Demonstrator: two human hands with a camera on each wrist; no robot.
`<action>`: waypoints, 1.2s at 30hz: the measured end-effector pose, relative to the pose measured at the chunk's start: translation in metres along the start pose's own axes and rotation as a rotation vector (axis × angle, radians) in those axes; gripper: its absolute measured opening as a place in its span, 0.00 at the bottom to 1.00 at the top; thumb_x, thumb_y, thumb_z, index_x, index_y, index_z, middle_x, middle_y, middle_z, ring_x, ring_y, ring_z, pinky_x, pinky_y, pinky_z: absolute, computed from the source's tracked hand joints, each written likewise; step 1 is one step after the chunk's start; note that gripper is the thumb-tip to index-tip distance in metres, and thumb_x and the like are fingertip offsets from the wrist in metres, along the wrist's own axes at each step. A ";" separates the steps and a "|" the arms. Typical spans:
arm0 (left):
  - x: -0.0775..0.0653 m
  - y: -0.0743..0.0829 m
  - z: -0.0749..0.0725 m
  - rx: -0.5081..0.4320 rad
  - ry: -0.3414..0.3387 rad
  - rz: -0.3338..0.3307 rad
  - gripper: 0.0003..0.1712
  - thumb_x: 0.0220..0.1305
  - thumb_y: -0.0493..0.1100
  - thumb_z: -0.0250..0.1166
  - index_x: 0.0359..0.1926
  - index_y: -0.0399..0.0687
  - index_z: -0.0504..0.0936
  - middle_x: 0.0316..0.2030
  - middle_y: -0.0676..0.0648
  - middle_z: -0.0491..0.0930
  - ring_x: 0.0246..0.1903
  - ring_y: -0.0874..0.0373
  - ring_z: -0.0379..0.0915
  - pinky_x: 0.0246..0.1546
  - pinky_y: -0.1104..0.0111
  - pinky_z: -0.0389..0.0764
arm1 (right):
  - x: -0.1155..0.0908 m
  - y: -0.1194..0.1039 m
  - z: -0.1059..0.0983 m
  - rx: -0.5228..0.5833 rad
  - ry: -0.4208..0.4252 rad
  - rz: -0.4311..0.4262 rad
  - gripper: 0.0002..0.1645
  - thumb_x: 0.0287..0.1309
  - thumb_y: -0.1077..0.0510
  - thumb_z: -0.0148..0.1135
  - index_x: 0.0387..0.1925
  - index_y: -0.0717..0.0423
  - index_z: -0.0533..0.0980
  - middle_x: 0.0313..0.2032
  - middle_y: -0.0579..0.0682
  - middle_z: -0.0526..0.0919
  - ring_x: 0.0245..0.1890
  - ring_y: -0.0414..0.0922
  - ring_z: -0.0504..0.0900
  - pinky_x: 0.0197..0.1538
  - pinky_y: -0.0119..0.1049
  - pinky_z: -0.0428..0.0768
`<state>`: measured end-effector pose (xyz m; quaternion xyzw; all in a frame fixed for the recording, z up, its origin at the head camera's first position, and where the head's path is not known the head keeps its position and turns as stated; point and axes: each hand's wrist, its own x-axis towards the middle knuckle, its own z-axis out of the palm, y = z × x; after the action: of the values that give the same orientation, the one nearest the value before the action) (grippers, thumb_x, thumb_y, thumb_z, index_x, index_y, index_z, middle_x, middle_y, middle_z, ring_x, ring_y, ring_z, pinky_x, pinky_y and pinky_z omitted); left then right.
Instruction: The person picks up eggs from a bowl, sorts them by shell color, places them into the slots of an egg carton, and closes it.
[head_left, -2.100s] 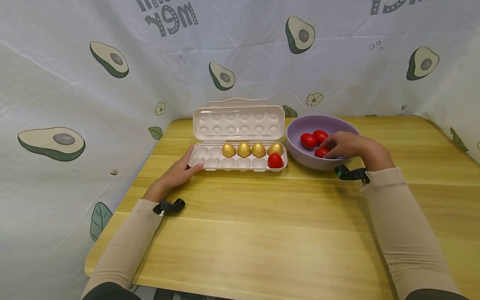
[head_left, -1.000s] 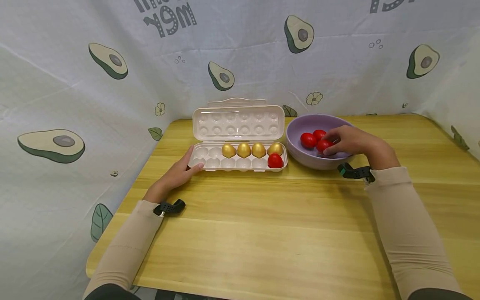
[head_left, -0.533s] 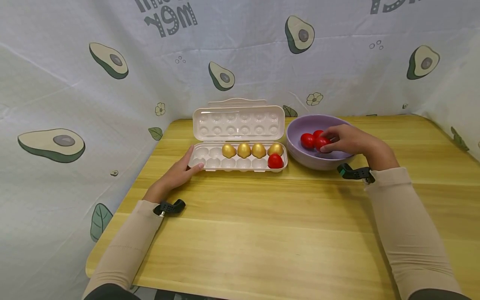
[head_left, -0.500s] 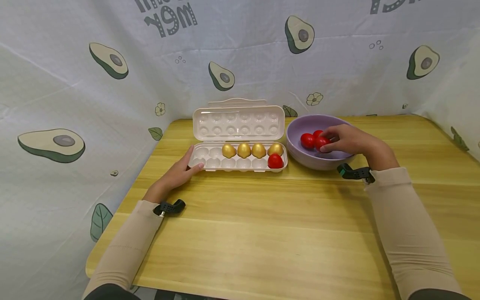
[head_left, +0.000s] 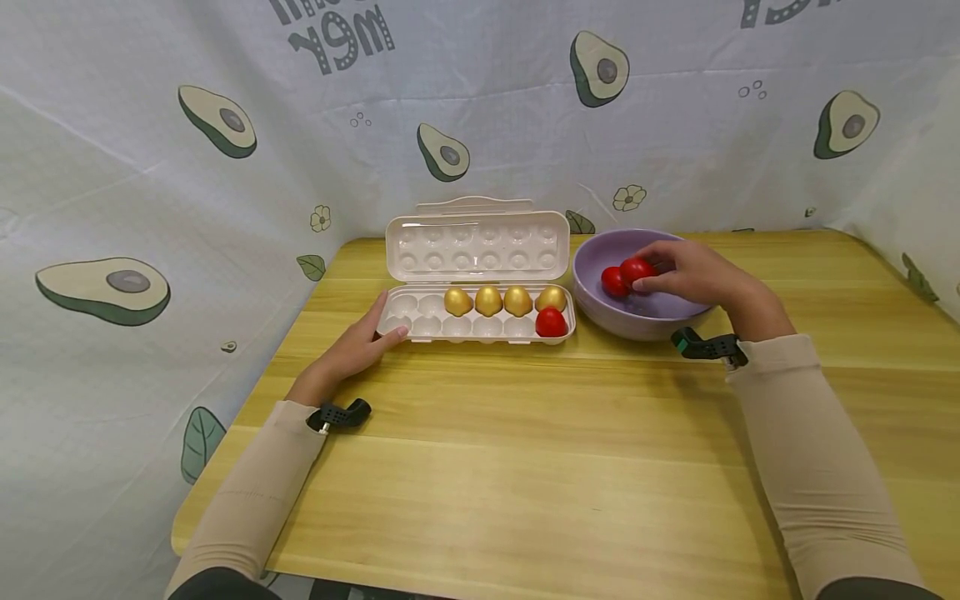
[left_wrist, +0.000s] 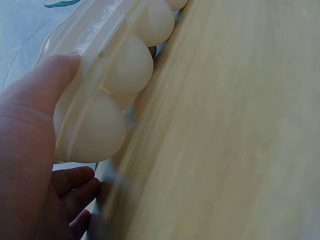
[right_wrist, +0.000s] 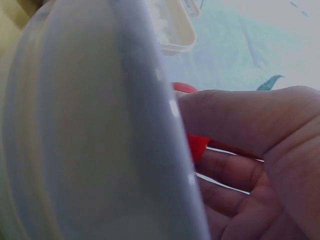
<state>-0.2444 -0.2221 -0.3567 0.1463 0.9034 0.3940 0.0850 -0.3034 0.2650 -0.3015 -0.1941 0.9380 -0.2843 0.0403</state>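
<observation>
A beige egg carton [head_left: 472, 329] lies with its lid [head_left: 477, 244] raised. Gold eggs [head_left: 488, 300] fill several cups of its back row, and a red egg [head_left: 551, 322] sits at the front right. My left hand [head_left: 352, 342] holds the carton's left end, thumb [left_wrist: 62, 75] on the front rim and fingers around the end. To the right stands a purple bowl [head_left: 637, 327]. Over it my right hand [head_left: 693, 271] pinches another red egg [head_left: 637, 271] between thumb and fingers. A further red egg [head_left: 614, 282] lies in the bowl just left of the held one.
Everything stands along the back of a wooden table [head_left: 480, 450], against a white cloth [head_left: 510, 100] printed with avocados. Each wrist wears a black camera mount. The bowl stands right beside the carton's right end.
My right hand first reached into the bowl, took hold of a red egg and has now moved it up and left. Another red egg seen behind it is now hidden. The left hand stays put.
</observation>
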 end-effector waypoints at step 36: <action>0.001 0.000 0.000 -0.016 -0.001 -0.010 0.45 0.65 0.58 0.50 0.69 0.54 0.30 0.69 0.49 0.34 0.67 0.56 0.32 0.65 0.56 0.41 | 0.009 -0.031 0.014 0.020 0.095 -0.091 0.31 0.53 0.41 0.60 0.54 0.52 0.70 0.47 0.51 0.75 0.44 0.48 0.71 0.43 0.44 0.74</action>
<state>-0.2450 -0.2219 -0.3568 0.1413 0.9009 0.4007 0.0885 -0.2988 0.2309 -0.2960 -0.2222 0.9263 -0.3040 -0.0154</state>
